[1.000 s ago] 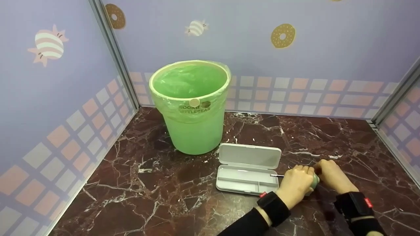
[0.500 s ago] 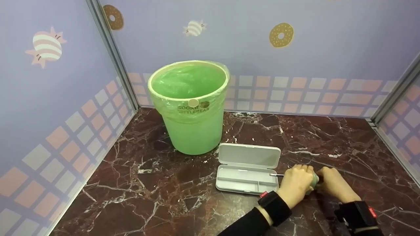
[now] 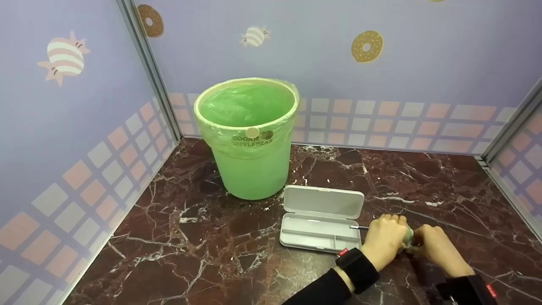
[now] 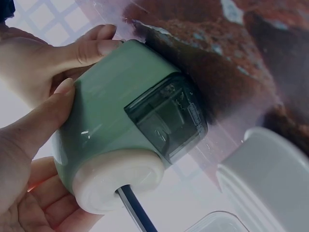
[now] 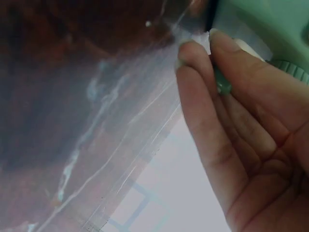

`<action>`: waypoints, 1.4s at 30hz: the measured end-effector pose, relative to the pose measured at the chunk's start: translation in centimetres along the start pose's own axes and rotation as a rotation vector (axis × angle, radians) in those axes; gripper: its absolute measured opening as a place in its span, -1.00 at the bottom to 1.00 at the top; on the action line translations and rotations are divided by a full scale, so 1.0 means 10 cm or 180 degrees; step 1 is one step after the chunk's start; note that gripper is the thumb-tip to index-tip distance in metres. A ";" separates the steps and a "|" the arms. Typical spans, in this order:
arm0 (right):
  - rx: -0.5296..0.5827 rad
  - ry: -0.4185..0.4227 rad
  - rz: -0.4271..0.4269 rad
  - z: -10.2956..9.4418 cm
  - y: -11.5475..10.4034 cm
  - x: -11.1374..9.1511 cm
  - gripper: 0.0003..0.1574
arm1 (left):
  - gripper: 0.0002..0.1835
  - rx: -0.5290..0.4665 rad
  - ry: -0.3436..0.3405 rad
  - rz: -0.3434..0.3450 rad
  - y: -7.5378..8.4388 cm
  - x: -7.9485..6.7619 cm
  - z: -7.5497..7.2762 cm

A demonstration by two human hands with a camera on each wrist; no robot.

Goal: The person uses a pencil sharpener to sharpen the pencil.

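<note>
My left hand (image 3: 386,237) grips a green crank pencil sharpener (image 4: 104,106), thumb on one side and fingers beneath. The sharpener has a dark see-through shavings drawer (image 4: 169,118) and a cream round front (image 4: 118,176). A dark pencil (image 4: 135,210) sticks out of the hole in that front; in the head view the pencil (image 3: 360,227) points left over the white case. At the sharpener's other end, my right hand (image 3: 438,248) pinches the green crank knob (image 5: 222,84) between thumb and fingers. Most of the sharpener is hidden by my left hand in the head view.
An open white pencil case (image 3: 307,237) with divided compartments lies left of my hands, its lid raised at the back. Behind it stands a green lined bin (image 3: 254,173). Patterned walls (image 3: 322,76) enclose the marbled tabletop (image 3: 169,254).
My right hand has shifted right and toward me at the crank. The left hand, sharpener and pencil stay nearly in place; the view itself sways slightly.
</note>
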State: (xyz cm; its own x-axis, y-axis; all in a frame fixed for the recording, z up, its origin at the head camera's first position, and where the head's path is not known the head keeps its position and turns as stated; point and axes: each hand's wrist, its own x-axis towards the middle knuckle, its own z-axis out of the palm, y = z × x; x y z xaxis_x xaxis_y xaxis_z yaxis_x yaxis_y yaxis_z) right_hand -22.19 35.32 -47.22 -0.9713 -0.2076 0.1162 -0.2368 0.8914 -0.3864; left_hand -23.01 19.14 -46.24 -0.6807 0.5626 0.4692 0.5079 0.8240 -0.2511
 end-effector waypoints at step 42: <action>-0.0356 0.0942 -0.0100 -0.41 -0.34 0.07 -0.74 | -0.46 -0.0253 -0.0010 0.0250 -0.07 0.02 0.01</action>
State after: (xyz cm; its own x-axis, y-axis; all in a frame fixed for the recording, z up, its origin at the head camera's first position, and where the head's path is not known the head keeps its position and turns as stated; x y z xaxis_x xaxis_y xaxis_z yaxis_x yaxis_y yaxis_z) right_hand -21.99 33.84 -42.05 -0.9107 -0.1242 0.3939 -0.2465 0.9286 -0.2772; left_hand -23.50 18.70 -46.07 -0.6389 0.6255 0.4479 0.5998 0.7696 -0.2191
